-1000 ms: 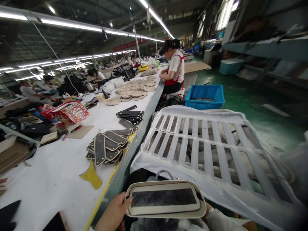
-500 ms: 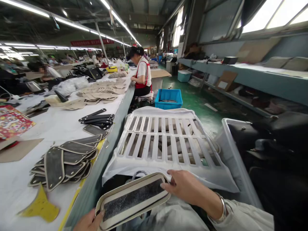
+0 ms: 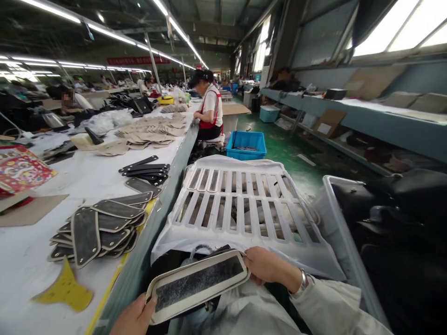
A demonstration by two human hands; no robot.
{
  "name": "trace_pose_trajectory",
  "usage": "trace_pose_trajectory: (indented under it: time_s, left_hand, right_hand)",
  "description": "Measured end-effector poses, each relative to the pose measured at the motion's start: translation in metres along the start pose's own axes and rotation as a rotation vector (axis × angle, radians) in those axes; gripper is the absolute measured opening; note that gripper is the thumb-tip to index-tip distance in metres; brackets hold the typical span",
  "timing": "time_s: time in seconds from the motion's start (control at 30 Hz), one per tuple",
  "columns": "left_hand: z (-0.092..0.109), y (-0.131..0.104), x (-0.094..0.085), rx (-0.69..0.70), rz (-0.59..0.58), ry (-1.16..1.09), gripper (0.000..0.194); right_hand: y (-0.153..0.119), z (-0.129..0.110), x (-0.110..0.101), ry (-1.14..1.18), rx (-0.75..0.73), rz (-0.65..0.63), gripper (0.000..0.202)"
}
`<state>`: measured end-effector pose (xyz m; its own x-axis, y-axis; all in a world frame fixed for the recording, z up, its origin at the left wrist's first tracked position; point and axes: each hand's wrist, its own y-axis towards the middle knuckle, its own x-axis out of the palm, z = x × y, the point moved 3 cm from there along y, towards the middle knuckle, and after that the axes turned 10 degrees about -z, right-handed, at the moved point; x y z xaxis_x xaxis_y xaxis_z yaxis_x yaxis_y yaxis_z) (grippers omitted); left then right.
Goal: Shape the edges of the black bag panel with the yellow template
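A long cream-edged panel with a dark centre (image 3: pixel 199 284) is held low in front of me, its right end tilted up. My left hand (image 3: pixel 136 314) pinches its lower left end, thumb on top. Around its right end my right hand (image 3: pixel 267 267) is closed, the fingers partly hidden behind the edge. Beyond the panel lies a white slotted frame (image 3: pixel 240 235), with narrow cream-rimmed pieces (image 3: pixel 204 180) in its upper left slots. On the table to the left, dark panels with pale edges (image 3: pixel 85 237) are piled up.
The white table (image 3: pixel 31 246) carries black straps (image 3: pixel 145 171), beige pieces (image 3: pixel 150 130) and a yellow piece (image 3: pixel 64 288). A blue crate (image 3: pixel 246 145) stands on the floor near a seated person (image 3: pixel 211 107). At right is a clear bin (image 3: pixel 344 242) with black items.
The panel has shifted slightly right and up. My right hand has gone from fingers resting at the panel's corner to being wrapped round its right end. The view has shifted a little.
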<state>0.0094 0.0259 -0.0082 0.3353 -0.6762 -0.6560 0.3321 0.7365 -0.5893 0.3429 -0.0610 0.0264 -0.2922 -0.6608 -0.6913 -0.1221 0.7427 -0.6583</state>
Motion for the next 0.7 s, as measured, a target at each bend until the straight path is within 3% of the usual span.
trace_pose_trajectory:
  time_s: [0.17,0.33,0.5,0.6,0.7]
  left_hand:
    - [0.001,-0.001,0.003,-0.062,0.012,-0.050,0.034]
    - [0.003,-0.003,0.003,-0.012,0.002,-0.035,0.033]
    - [0.013,-0.009,-0.001,-0.019,0.022,-0.002,0.033]
    - [0.017,-0.013,-0.004,-0.020,0.030,-0.011,0.033]
    - [0.019,-0.015,-0.006,-0.025,0.029,-0.057,0.034]
  right_hand:
    - [-0.009,-0.004,-0.010,0.132,0.004,0.289,0.043]
    - [0.005,-0.005,-0.014,0.009,-0.019,0.235,0.041]
    - [0.017,0.003,-0.008,0.227,-0.233,0.196,0.032]
    - [0.018,0.012,-0.001,0.388,-0.190,0.201,0.040]
    - [0.016,0.019,0.003,0.384,-0.124,0.229,0.044]
